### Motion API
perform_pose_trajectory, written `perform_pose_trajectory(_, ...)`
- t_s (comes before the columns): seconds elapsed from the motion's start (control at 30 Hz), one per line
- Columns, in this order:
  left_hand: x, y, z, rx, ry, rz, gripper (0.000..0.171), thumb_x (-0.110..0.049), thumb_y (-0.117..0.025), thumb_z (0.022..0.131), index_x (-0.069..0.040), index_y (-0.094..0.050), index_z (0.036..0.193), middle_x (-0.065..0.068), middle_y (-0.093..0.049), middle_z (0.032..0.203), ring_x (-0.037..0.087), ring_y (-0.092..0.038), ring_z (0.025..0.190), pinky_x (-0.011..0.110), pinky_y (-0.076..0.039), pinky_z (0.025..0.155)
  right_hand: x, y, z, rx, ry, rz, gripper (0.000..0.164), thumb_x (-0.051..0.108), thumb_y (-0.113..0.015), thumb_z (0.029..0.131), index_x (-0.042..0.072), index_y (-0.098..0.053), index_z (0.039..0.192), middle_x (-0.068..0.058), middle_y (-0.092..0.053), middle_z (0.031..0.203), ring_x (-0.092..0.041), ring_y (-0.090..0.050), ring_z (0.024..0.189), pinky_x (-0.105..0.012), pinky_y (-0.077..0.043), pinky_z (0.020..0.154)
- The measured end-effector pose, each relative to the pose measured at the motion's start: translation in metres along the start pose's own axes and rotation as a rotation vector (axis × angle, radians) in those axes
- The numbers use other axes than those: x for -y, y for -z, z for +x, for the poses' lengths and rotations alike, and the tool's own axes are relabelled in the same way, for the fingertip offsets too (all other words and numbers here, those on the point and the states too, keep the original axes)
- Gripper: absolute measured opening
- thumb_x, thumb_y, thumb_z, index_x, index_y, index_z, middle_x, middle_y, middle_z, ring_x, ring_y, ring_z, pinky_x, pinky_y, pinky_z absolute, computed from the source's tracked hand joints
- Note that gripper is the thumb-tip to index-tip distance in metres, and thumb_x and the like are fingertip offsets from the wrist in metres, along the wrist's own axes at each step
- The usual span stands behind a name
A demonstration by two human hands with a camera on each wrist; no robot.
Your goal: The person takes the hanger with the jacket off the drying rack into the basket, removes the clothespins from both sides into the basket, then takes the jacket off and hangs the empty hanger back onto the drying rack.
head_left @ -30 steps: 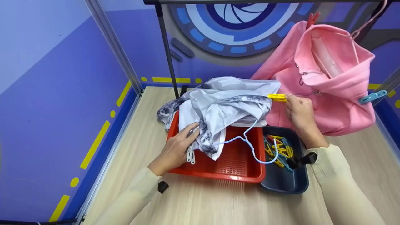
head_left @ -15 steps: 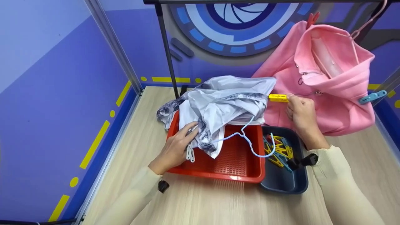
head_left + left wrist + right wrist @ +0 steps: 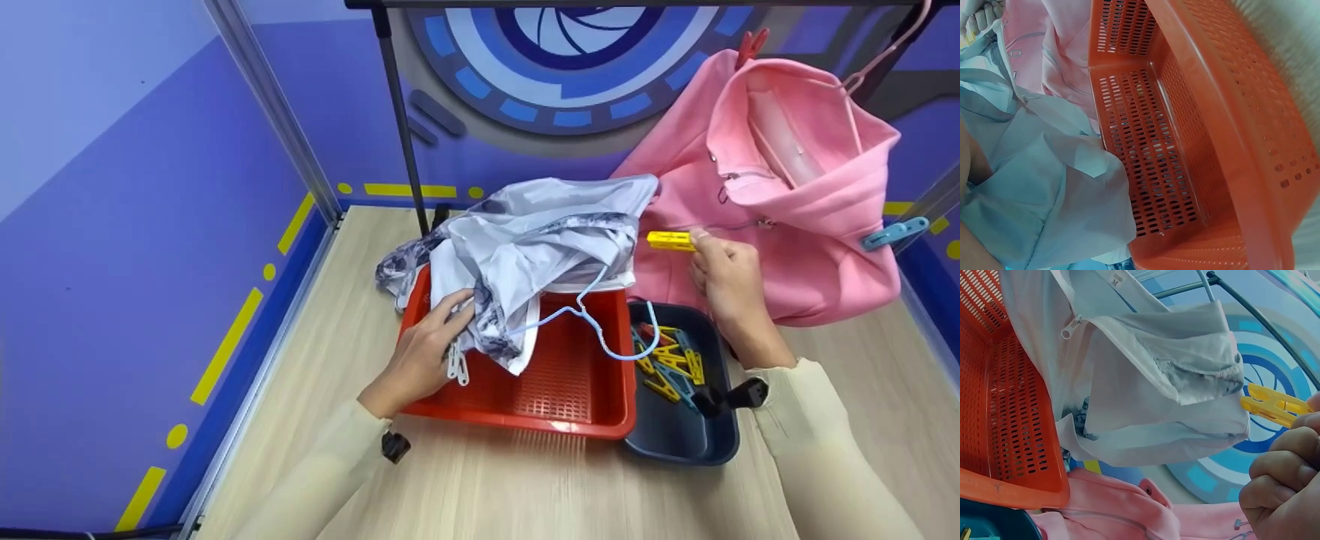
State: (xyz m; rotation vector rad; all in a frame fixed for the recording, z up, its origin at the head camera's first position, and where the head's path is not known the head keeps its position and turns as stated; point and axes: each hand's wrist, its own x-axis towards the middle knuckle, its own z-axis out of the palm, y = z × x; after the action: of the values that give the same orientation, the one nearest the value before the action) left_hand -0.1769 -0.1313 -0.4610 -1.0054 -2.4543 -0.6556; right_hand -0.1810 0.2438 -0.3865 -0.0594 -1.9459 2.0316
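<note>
Since one second before, the yellow clothespin [image 3: 670,241] in the right hand [image 3: 731,277] has come away from the edge of the white jacket [image 3: 525,244], and this edge has gone a little to the left, together with the hook of the blue hanger [image 3: 582,310]. Thumb and index finger stay clamped on the clothespin, whose free end is just beside the jacket. The left hand [image 3: 424,352] grips the jacket, its fingers over the cloth; a white clothespin [image 3: 456,366] shows beside them. The jacket lies partly over the red basket [image 3: 555,426]. Next to the basket, on the wooden surface [image 3: 525,487], the dark blue tray [image 3: 690,442] contains mixed clothespins [image 3: 670,360]. Behind the right hand hangs the pink jacket [image 3: 806,202].
</note>
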Motion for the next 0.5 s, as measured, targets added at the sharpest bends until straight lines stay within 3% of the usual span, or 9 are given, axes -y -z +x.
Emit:
perform_pose_trajectory(0.27,-0.004,0.001,0.003,0.022,0.054,-0.064,0.055,0.010,-0.061,0.083,-0.004,-0.054,0.136,0.006,-0.047,0.144,0.022,-0.062,0.099,0.023,-0.045,0.053,-0.007,0.007,-0.004,-0.002,-0.026,-0.051,0.057,0.024,-0.054,0.098,0.011,-0.033,0.046,0.010,-0.029,0.039,-0.002,-0.024,0.033,-0.030,-0.008,0.037)
perform_pose_trajectory(0.5,-0.005,0.000,0.005,0.030,0.091,-0.110,0.054,0.005,-0.062,0.087,-0.004,-0.051,0.139,0.005,-0.045,0.147,0.021,-0.061,0.106,0.023,-0.053,0.065,-0.019,0.015,-0.008,0.002,-0.082,-0.103,0.057,0.028,-0.053,0.098,0.012,-0.032,0.048,0.011,-0.030,0.040,-0.002,-0.025,0.033,-0.031,-0.010,0.037)
